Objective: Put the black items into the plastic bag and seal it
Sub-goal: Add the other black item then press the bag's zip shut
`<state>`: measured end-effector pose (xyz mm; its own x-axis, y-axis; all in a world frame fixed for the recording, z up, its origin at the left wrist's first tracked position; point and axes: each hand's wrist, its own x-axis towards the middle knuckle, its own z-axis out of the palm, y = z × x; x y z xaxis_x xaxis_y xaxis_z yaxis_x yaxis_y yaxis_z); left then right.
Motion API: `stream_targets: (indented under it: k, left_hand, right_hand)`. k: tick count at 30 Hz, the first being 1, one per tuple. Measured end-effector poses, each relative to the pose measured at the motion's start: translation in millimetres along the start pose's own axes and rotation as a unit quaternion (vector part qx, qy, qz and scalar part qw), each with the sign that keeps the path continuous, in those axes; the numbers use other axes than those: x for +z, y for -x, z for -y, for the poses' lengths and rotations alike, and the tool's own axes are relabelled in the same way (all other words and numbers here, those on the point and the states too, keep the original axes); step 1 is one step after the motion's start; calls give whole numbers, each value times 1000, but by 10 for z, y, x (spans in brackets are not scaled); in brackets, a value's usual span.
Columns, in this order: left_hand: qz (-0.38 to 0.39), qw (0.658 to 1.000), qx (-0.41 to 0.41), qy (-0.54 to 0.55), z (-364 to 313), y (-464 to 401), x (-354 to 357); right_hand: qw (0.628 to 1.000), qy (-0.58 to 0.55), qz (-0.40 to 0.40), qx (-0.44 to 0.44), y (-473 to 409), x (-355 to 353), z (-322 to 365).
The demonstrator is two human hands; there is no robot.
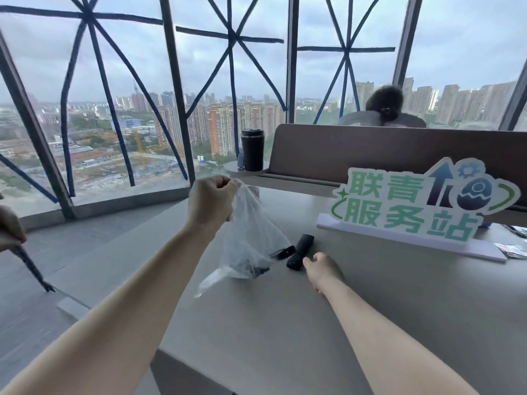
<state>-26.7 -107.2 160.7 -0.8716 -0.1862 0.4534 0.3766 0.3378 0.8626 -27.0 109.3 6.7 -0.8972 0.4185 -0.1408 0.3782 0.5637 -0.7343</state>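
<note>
- Right hand: low on the grey table, fingers loosely curled, holding nothing that shows; fingertips just short of the black oblong item lying loose on the tabletop.
- Left hand: raised, fist closed on the gathered top of the clear plastic bag; bag hangs below the grip, its bottom resting on the table.
- Dark pieces sit low inside the bag; a second black item, probably still outside against the film — blurred.
- Risk: mouth bunched shut in the fist, so an item pushed in could snag or slide off.
- Beyond the grip: green-lettered sign, black tumbler, seated person; none obstructs.
</note>
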Motion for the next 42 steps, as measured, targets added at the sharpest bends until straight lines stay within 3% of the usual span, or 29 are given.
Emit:
stream_targets:
  k: [3,8,16,19,21,24,26,29,32,38,42]
  left_hand:
    - [68,997,0,-30,185,172,163]
    - [106,992,-70,-10,508,260,201]
    - [139,986,-90,0,571,320,232]
    - [152,983,-102,3,597,368,217]
    - [166,979,-116,2,619,444,210]
    - [172,977,-123,-7,642,596,220]
    - [155,981,-114,-23,643,692,217]
    - [127,986,-91,-58,631,805,199]
    - [111,988,-74,-84,590,896,175]
    - [105,984,-18,-145,433,1075,122]
    - [111,981,-2,-157,412,1119,59]
  right_hand:
    - [998,40,-32,22,-118,50,18]
    - [992,112,-49,30,-185,188,74]
    - [990,90,69,84,-298,133,191]
    - [990,18,118,76,-159,-21,59]
    - [982,-91,145,81,7,-193,-110]
    - [941,-287,165,64,389,-599,-336]
    - [919,-348,186,25,695,-893,-409]
    - [913,-337,229,-15,1173,-1211,-408]
    - [936,-244,255,-12,1477,-1192,-332]
    - [942,-224,249,-34,1652,-357,-24]
    - [980,-160,89,-70,1526,-85,27]
